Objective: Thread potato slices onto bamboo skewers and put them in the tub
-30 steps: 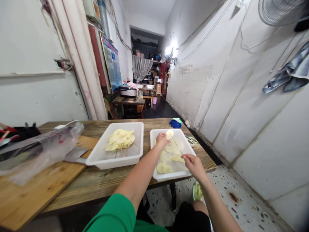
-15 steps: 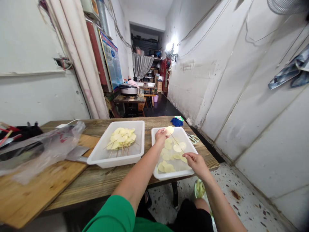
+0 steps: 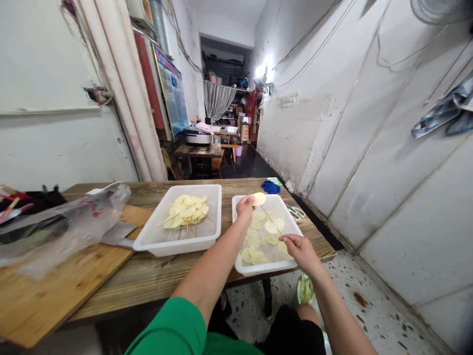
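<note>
My left hand (image 3: 245, 209) pinches a thin, round, pale yellow potato slice (image 3: 259, 198) above the far side of the right white tray (image 3: 266, 269). A thin skewer (image 3: 271, 218) runs from that slice down to my right hand (image 3: 297, 247), whose fingers are closed on its near end. Below the skewer, several loose slices (image 3: 254, 255) lie spread over the tray's bottom. In the left white tray (image 3: 158, 250) sits a heap of skewered slices (image 3: 187, 209), their sticks pointing mostly toward me.
A wooden board (image 3: 66, 291) lies at the left with a knife (image 3: 120, 238) and a crumpled plastic bag (image 3: 74, 222). Blue cloth (image 3: 271, 187) and green-handled scissors (image 3: 296, 212) lie beyond and beside the right tray. A bin with peelings (image 3: 306, 288) stands on the floor.
Almost nothing differs. Both hands keep their hold on the slice and the skewer, with only a tiny shift of the view.
</note>
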`<state>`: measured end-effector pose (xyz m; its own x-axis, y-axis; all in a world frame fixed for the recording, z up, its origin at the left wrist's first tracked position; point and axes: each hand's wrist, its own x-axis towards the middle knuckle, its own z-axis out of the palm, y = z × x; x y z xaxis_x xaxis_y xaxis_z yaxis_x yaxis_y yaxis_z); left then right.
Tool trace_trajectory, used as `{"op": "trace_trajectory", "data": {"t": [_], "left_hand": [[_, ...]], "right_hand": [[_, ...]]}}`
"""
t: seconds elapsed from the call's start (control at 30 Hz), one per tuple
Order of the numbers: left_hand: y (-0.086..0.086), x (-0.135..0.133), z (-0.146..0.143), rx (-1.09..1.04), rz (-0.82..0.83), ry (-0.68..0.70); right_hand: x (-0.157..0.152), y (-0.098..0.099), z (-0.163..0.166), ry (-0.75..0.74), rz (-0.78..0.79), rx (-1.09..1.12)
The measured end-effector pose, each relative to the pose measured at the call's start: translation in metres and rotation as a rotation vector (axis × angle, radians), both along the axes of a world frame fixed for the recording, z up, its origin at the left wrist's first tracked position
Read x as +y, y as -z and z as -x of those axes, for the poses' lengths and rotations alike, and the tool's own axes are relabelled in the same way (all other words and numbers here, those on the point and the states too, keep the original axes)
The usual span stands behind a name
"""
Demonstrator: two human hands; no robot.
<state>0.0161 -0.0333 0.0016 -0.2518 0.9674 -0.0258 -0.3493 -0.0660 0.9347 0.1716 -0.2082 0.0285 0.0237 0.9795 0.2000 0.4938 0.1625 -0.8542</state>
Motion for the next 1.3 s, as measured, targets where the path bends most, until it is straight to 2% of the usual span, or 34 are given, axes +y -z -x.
{"op": "trace_trajectory", "data": {"t": [0.2, 0.47, 0.77, 0.93, 1.17, 1.3], "left_hand": [[-0.001, -0.002, 0.0, 0.057, -0.072, -0.023], [-0.005, -0.011, -0.001, 0.178, -0.202, -0.004], [-0.008, -0.02, -0.007, 0.182, -0.257, 0.159], [-0.01, -0.021, -0.008, 0.0, -0.087, 0.156], [-0.021, -0.022, 0.001, -0.391, 0.215, 0.331], [-0.028, -0.024, 0.004, -0.524, 0.304, 0.388]], "right_hand": [[0.0, 0.0, 0.0, -0.006, 0.009, -0.01], [0.004, 0.011, -0.004, -0.026, -0.01, -0.051], [0.004, 0.01, -0.002, 0.038, -0.051, -0.101], [0.001, 0.009, -0.001, 0.064, -0.076, -0.126], [-0.002, 0.014, -0.002, 0.043, -0.116, -0.095], [-0.004, 0.014, -0.002, 0.027, -0.105, -0.077]]}}
